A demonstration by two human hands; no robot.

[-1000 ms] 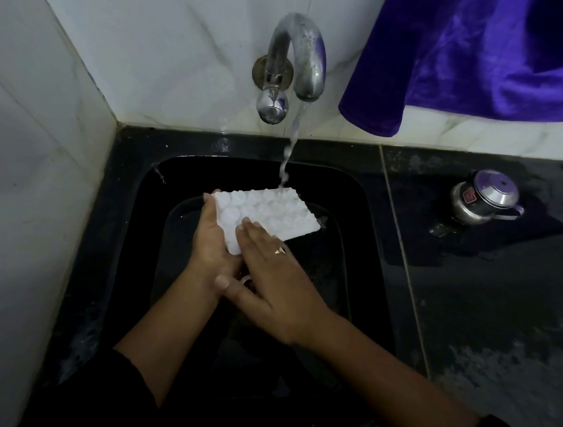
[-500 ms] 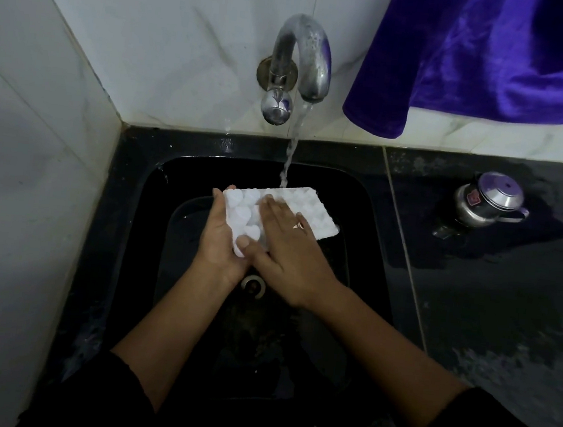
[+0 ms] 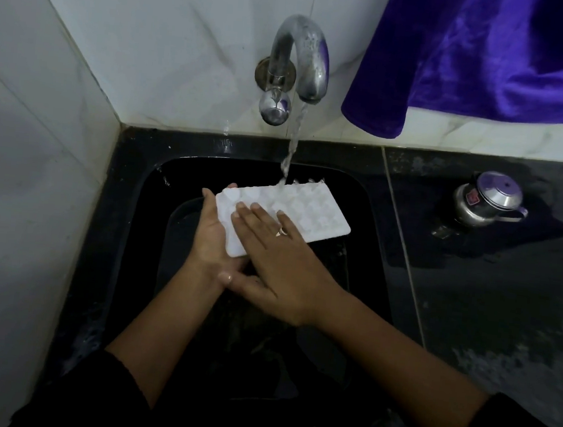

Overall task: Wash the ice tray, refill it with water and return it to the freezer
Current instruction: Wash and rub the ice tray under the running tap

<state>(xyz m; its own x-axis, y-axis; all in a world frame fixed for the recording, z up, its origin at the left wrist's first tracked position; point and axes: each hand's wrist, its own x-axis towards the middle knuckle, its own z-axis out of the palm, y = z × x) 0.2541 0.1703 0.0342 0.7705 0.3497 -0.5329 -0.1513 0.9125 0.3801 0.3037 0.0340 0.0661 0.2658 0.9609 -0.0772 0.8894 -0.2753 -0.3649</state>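
A white ice tray [image 3: 311,212] is held over the black sink [image 3: 127,233], with the stream from the chrome tap [image 3: 302,57] falling on its far edge. My left hand [image 3: 210,237] grips the tray's near-left end from below, thumb along its edge. The straight fingers of my right hand [image 3: 279,258], which wears a ring, lie flat across the tray's top. Most of the tray's left half is hidden under those fingers.
A small steel pot with a lid [image 3: 488,198] stands on the wet black counter [image 3: 503,320] to the right of the sink. A purple cloth [image 3: 494,55] hangs over the white marble wall at the upper right. White tiled walls close in the left and back.
The tray has moved up and to the right, further under the water stream. My right hand has slid across the tray's top, first toward its middle, then back toward its left end.
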